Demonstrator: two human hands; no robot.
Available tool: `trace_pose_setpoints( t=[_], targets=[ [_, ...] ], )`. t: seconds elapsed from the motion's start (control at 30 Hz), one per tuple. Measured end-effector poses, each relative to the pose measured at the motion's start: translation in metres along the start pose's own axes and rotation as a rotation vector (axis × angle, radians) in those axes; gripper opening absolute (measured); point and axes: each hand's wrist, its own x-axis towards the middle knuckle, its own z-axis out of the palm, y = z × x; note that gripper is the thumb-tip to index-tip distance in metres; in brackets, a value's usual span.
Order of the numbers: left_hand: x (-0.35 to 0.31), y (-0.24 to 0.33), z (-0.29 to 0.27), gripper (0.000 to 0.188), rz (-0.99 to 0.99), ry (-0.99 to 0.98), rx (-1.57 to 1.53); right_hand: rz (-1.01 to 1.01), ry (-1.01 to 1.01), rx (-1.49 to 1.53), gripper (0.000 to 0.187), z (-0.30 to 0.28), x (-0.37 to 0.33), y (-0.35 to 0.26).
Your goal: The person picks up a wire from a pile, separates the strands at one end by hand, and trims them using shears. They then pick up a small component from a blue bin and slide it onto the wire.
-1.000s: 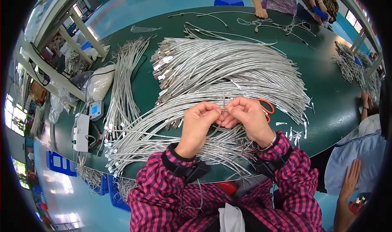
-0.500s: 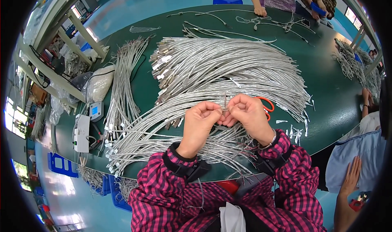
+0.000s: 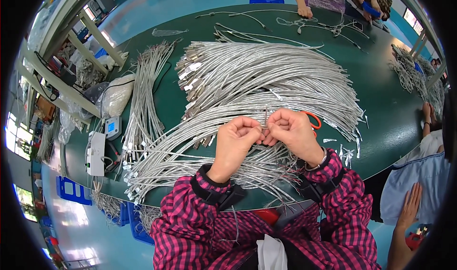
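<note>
My left hand [image 3: 235, 139] and my right hand [image 3: 293, 134] meet fingertip to fingertip over the near bundle of cables. Both are closed in a pinch on a thin cable end [image 3: 266, 115], a slim greyish piece pointing up between them; its lower part is hidden by my fingers. Beneath and around my hands lie silvery braided cables [image 3: 190, 132], with bare wire ends towards the right. Behind my right hand show the orange handles of scissors [image 3: 312, 119]; the rest is covered.
A large pile of silvery cables [image 3: 266, 70] with metal connectors spreads beyond my hands on the green table [image 3: 381, 103]. Another bundle [image 3: 145, 89] lies left, near a small device with a blue screen [image 3: 113, 127]. White scraps [image 3: 347, 154] lie right. Other people sit around.
My hands stay pinched together, with only a slight shift to the right. The view itself has moved a little; nothing is let go.
</note>
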Motion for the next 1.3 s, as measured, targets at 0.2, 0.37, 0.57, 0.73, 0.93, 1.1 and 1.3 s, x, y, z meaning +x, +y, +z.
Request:
trace_pose_setpoints(
  t=[0.2, 0.37, 0.57, 0.73, 0.93, 1.1, 1.3],
  targets=[
    [0.001, 0.0, -0.002, 0.008, -0.026, 0.006, -0.052, 0.07, 0.004, 0.197, 0.008, 0.0, 0.002, 0.001],
    [0.001, 0.0, -0.004, 0.009, -0.004, -0.012, -0.036, 0.075, 0.018, 0.103, 0.008, 0.001, 0.001, -0.007],
    [-0.002, -0.002, 0.0, 0.01, 0.009, 0.002, 0.028, 0.012, 0.006, -0.012, 0.009, 0.0, 0.0, -0.001],
    [0.0, 0.0, 0.0, 0.008, -0.025, 0.013, -0.022, 0.056, 0.032, 0.15, 0.009, 0.002, 0.0, 0.002],
    [0.002, 0.0, -0.004, 0.01, -0.015, -0.004, -0.02, 0.062, 0.035, 0.061, 0.009, 0.001, 0.0, -0.009],
    [0.0, -0.002, -0.002, 0.011, 0.005, -0.013, 0.062, 0.025, -0.007, -0.045, 0.009, -0.001, 0.0, -0.004],
    [0.0, -0.002, 0.001, 0.009, -0.02, 0.007, -0.029, 0.008, 0.023, 0.065, 0.008, 0.002, -0.001, 0.005]
  ],
)
